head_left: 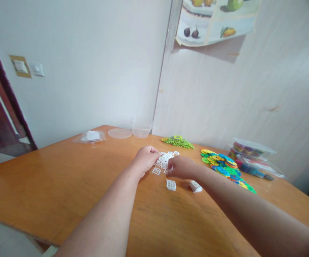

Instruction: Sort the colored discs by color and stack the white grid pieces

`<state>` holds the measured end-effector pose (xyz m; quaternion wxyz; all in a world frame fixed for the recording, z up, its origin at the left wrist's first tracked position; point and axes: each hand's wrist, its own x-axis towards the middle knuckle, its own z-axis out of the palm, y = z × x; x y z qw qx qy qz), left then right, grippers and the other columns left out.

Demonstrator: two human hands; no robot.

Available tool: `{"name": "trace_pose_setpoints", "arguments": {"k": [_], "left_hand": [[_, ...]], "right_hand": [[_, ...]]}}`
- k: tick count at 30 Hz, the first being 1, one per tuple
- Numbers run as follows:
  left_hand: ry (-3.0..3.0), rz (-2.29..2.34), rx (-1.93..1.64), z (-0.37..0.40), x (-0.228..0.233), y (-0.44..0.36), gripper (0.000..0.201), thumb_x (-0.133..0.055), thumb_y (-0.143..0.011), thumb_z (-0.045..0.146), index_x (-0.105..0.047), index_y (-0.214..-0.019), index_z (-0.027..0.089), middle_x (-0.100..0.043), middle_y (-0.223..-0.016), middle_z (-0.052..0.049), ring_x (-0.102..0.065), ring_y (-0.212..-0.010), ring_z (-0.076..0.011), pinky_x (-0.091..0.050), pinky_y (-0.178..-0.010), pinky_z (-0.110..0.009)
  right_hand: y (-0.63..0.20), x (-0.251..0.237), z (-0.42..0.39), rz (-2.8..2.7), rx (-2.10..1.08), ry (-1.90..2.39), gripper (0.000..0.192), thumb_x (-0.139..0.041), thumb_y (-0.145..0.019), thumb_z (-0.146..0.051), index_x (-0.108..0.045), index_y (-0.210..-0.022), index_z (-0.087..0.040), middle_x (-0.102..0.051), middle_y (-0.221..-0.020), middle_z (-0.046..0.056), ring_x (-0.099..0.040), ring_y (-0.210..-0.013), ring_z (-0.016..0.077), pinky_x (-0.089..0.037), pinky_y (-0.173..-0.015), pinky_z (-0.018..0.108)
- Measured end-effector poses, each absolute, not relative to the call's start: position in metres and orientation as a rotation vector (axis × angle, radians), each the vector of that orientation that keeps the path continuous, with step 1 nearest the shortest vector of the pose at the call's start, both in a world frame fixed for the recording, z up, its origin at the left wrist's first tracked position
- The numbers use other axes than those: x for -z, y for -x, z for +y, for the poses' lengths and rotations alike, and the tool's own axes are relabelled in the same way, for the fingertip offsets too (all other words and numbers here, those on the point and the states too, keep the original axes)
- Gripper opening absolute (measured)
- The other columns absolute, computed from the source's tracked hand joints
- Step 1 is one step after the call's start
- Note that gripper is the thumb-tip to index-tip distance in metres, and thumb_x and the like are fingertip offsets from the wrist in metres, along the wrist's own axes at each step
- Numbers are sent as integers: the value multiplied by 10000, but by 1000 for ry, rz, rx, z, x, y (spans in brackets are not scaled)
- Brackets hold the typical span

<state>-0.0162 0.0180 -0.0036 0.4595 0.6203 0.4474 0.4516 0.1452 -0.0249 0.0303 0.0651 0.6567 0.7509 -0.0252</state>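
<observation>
— Where are the hands?

— Both on the scatter of small white grid pieces (166, 159) mid-tabletop (49, 185). The left hand (145, 159) is curled narrow at its edge; the right hand (180, 167) pinches at pieces (what it grips, I cannot tell).

— Nearby?

— Two white stacks (170, 185) just in front, colourful discs (224, 166) to the right.

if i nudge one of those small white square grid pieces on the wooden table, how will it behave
A small white square grid piece would probably slide easily: it looks thin, flat and light on the glossy wooden table. It seems unlikely to roll or tip, lying flat. Being so low, it may be fiddly to pinch; both the left hand and right hand work at the pile.
</observation>
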Motion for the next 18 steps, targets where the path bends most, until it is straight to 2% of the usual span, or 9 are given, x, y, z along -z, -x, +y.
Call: {"name": "trace_pose_setpoints", "arguments": {"k": [7, 12, 18], "left_hand": [[-1536, 1100, -1100, 18, 4, 16, 44, -593, -671, 188, -607, -704, 161, -659, -694, -23, -588, -609, -120, -456, -597, -227], [-1532, 1107, -1098, 17, 4, 16, 41, -605, -672, 189, -603, -702, 161, -657, -689, -21, -587, -609, -119, -453, -607, -229], [-1563, 1129, -1097, 16, 2, 17, 63, -599, -684, 223, -599, -701, 162, -639, -645, -12, -570, -591, -123, -426, -579, -230]], "right_hand": [[-150, -27, -17, 2276, 181, -1986, 324, -718, -635, -454, -739, -881, -244, -720, -901, 17, -624, -777, 176, -376, -574, 233], [-151, -28, -17, 2302, 235, -1991, 266, -713, -637, -405, -727, -825, -217, -709, -834, 15, -610, -739, 167, -351, -543, 228], [-160, -38, -30, 2385, 309, -1983, 245, -658, -701, -344, -697, -908, -220, -700, -889, 8, -606, -761, 151, -374, -569, 217]]}}
